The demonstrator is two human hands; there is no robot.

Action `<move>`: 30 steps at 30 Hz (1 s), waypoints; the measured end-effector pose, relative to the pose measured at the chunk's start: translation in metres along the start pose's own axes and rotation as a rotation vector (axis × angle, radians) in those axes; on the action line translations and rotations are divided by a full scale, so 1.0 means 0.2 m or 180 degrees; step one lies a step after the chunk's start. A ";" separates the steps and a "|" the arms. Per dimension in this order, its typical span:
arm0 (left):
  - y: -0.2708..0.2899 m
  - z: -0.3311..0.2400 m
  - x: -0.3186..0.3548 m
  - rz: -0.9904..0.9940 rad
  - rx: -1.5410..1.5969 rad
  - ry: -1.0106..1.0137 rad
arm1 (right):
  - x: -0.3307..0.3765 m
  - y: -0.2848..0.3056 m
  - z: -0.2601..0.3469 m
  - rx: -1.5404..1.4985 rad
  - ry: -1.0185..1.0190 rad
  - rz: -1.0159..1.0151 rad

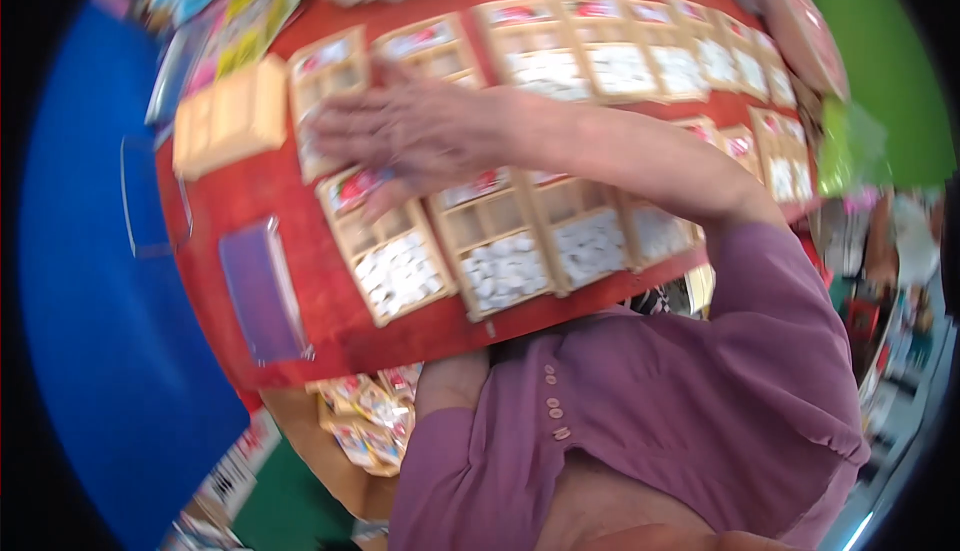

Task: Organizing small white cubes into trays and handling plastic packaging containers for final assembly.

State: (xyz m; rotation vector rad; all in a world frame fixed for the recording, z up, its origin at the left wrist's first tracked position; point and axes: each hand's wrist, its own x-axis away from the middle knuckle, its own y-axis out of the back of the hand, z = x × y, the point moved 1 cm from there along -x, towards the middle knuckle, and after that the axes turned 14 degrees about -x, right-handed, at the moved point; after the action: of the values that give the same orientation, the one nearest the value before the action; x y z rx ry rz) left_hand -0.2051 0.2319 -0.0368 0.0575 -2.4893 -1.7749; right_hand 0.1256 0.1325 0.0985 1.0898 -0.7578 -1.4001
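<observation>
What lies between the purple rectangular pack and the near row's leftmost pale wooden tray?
Between pack and tray, the head view shows only bare red tabletop.

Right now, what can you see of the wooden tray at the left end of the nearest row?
The wooden tray is pale, narrow and oblong, lying at an angle on the red tabletop. Its far end carries a red-and-white panel; bare compartments come next, and small white pieces crowd the near section. The right hand overlaps its far end in this view; blur hides whether they touch.
</observation>
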 end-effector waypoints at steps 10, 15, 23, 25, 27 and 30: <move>-0.12 -0.51 -0.60 0.0041 -0.0048 -0.1124 | 0.58 0.47 0.35 0.0160 -0.0601 -0.0998; -0.13 -0.57 -0.70 0.0053 -0.0066 -0.1275 | 1.41 0.50 0.47 -0.0339 -0.2206 -0.1619; -0.16 -0.65 -0.67 0.0048 -0.0123 -0.1197 | 1.78 0.56 0.31 -0.0117 -0.2642 -0.1681; -0.17 -0.67 -0.69 0.0036 -0.0140 -0.1157 | 1.73 0.58 0.14 0.0098 -0.2595 -0.1564; -0.18 -0.69 -0.70 0.0018 -0.0147 -0.1114 | 1.69 0.57 -0.03 0.0323 -0.2752 -0.1319; -0.21 -0.73 -0.70 0.0017 -0.0122 -0.1038 | 1.61 0.54 -0.21 0.0480 -0.2795 -0.1028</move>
State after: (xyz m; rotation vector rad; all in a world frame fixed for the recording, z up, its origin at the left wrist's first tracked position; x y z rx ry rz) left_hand -0.0529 0.0922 -0.0350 -0.2618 -2.6601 -1.9681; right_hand 0.2304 -0.1920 0.1220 0.6895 -1.3634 -2.1636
